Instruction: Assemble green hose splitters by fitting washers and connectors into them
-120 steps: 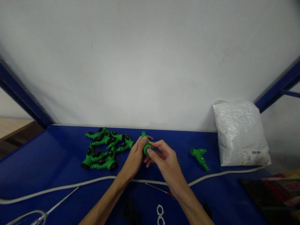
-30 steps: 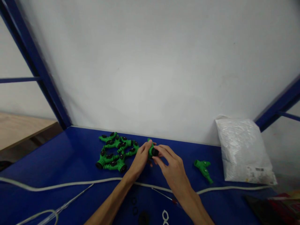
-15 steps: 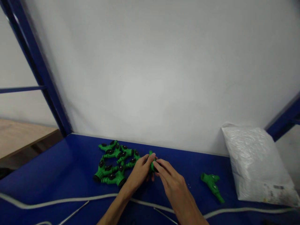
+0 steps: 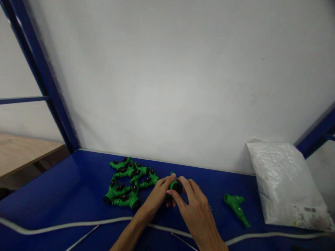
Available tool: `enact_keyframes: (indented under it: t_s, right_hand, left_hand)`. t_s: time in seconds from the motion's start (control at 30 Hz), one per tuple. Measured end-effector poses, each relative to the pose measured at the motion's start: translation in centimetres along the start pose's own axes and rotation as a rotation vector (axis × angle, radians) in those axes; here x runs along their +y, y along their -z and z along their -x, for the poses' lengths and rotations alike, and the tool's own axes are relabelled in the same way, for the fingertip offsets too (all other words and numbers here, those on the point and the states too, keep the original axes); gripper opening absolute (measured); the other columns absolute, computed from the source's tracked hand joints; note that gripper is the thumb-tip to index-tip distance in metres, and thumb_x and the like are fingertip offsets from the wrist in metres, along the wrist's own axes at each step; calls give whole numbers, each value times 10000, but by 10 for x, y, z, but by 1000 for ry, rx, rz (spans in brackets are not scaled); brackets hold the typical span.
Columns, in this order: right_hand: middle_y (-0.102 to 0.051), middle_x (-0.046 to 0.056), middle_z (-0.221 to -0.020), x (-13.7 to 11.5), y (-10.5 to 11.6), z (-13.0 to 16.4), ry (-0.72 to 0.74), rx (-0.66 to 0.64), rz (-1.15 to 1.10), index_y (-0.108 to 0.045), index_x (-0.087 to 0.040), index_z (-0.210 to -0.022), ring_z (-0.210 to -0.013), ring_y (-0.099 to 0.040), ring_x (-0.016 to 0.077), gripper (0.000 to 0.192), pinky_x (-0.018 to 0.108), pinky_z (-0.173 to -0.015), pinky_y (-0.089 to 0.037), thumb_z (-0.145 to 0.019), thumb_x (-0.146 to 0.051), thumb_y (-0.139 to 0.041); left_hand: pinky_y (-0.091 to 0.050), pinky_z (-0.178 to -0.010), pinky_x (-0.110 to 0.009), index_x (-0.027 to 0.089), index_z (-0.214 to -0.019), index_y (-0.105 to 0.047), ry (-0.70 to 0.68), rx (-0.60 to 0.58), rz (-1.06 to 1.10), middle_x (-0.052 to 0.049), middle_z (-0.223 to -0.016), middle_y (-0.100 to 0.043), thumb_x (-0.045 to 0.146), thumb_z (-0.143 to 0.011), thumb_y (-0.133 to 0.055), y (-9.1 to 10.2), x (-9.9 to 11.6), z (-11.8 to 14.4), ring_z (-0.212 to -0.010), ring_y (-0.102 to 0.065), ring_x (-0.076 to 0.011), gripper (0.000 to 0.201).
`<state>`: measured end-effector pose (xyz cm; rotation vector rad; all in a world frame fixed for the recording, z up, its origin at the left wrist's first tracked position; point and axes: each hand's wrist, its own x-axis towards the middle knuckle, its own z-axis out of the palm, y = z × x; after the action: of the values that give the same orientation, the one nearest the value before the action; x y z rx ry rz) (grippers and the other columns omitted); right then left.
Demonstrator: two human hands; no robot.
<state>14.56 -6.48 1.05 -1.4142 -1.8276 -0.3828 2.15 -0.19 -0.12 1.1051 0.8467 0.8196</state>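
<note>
Over the blue tabletop, my left hand [image 4: 159, 191] is closed around a green Y-shaped hose splitter [image 4: 172, 183], its thumb lying along the top. One green outlet pokes up above the thumb, and a black round collar [image 4: 177, 187] faces my right hand [image 4: 195, 202]. The right thumb and index finger curve around that collar from either side. Fingers hide much of the splitter. Just left lie several more green splitters [image 4: 130, 201] with black knobs, grouped together. Apart from them, on the right, rests a green splitter body [image 4: 237, 206] with no black knobs showing.
A white plastic package [image 4: 290, 188] leans at the right against the wall [image 4: 167, 87]. Across the front of the blue table [image 4: 86, 195] runs a white cable [image 4: 78, 223], with thin rods [image 4: 82, 237] near it. Blue posts [image 4: 48, 76] stand at both sides.
The held splitter has tilted so its black collar shows more. My right thumb and index finger have spread wider around the collar. Both hands have shifted slightly.
</note>
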Motion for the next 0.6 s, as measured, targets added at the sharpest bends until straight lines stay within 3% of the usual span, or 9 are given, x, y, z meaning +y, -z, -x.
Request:
enact_keyframes:
  t_s: [0.13,0.27,0.47,0.6]
  right_hand:
    - [-670,101,-972,-1,3,2,10,-126,-135,-570,-196,-1252,-864,-690,245,424,378,-737,-600,-998,-500,-420]
    - [-666,106,-1118,3,0,7,18,-179,-148,-484,-235,-1361,-1014,-684,237,379,374,-853,-594,-1051,-369,-311]
    - [-684,124,-1011,7,-1,8,-63,-145,-36,-582,-194,-1179,-909,-686,310,394,483,-785,-599,-970,-512,-481]
    - [-626,119,-1089,5,10,4,-45,-146,-97,-562,-233,-1252,-966,-658,290,376,459,-820,-591,-948,-454,-562]
  left_hand:
    - [-342,-409,-207,141,-781,-645,-17,6,92,-3,-618,-582,667,-788,-594,-1,-1,0,-462,-473,-96,528]
    - [-314,-391,-198,151,-743,-610,30,-34,118,24,-528,-523,678,-810,-557,-1,-4,-4,-418,-461,-93,534]
    - [-319,-389,-204,151,-667,-599,-11,-60,72,13,-535,-542,685,-819,-542,-2,-4,-3,-416,-469,-93,558]
    - [-310,-393,-210,142,-709,-620,-21,-30,62,3,-556,-562,699,-808,-538,-2,-3,-1,-425,-455,-93,571]
